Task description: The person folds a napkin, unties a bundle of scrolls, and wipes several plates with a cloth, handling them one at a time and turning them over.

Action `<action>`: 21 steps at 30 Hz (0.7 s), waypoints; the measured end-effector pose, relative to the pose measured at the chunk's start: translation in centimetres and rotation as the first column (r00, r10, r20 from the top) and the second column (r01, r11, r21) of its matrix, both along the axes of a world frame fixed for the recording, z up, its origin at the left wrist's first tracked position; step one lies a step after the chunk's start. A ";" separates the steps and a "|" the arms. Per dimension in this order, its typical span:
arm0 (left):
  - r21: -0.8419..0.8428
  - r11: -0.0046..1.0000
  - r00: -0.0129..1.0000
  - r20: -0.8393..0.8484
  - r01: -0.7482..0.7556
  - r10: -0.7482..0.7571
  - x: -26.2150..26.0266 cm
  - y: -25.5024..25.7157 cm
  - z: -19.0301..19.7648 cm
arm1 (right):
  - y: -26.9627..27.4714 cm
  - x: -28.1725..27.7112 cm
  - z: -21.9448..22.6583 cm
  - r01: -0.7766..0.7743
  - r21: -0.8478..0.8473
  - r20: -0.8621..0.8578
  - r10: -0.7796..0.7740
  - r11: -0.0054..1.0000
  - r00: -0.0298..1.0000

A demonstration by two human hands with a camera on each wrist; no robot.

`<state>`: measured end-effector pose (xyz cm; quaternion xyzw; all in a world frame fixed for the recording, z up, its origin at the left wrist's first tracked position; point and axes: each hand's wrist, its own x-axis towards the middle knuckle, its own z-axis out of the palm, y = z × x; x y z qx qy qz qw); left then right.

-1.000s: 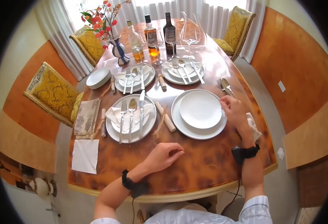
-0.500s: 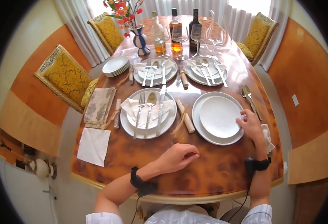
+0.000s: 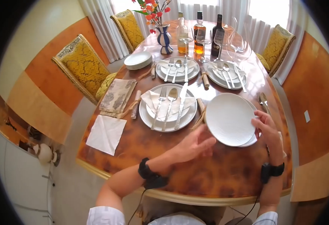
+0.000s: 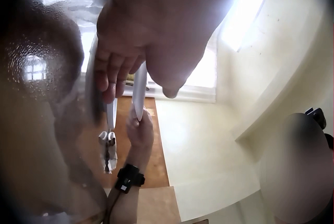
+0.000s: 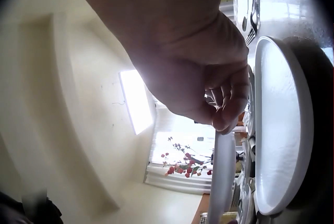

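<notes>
My right hand (image 3: 268,131) pinches the right edge of a small white plate (image 3: 230,120) between thumb and fingers. The plate is raised and tilted over a larger white plate (image 5: 284,130), which it mostly covers in the head view; a gap between the two shows in the right wrist view. Near the small plate's lower left edge is my left hand (image 3: 192,144), its fingers loosely extended and nothing in its grasp. To the right of the plates lie a fork and spoon (image 3: 263,100), partly beyond the right hand.
Left of the small plate, a place setting (image 3: 145,116) holds a folded napkin and cutlery. Patterned cloth napkins (image 3: 117,95) and a white napkin (image 3: 106,135) lie further left. Stacked plates (image 3: 138,60), a vase (image 3: 165,41), bottles (image 3: 199,35) and wine glasses (image 3: 203,39) stand beyond.
My right hand has taken hold of the small plate's edge and lifted it off the larger plate. The left hand has moved up toward the plate, its fingers opening. The head view has shifted.
</notes>
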<state>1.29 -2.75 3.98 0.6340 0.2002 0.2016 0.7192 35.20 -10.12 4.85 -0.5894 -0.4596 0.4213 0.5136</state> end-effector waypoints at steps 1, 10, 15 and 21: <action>-0.035 0.999 0.999 0.024 -0.025 0.025 0.0 0.0 0.4 | -0.3 -1.7 0.5 0.005 0.033 -0.007 -0.005 0.999 1.000; -0.121 0.867 0.839 0.219 -0.483 0.498 -0.7 3.3 -1.5 | 0.4 -6.6 -0.6 -0.127 0.258 0.425 0.005 0.958 0.905; 0.031 0.826 0.786 0.328 -0.563 0.524 -1.4 4.9 -0.9 | -0.2 -5.4 0.0 -0.110 0.373 0.741 -0.224 0.921 0.633; 0.051 0.748 0.693 0.422 -0.661 0.584 -3.2 8.1 -0.9 | 1.0 -2.9 -1.6 -0.066 0.375 0.749 -0.260 0.925 0.609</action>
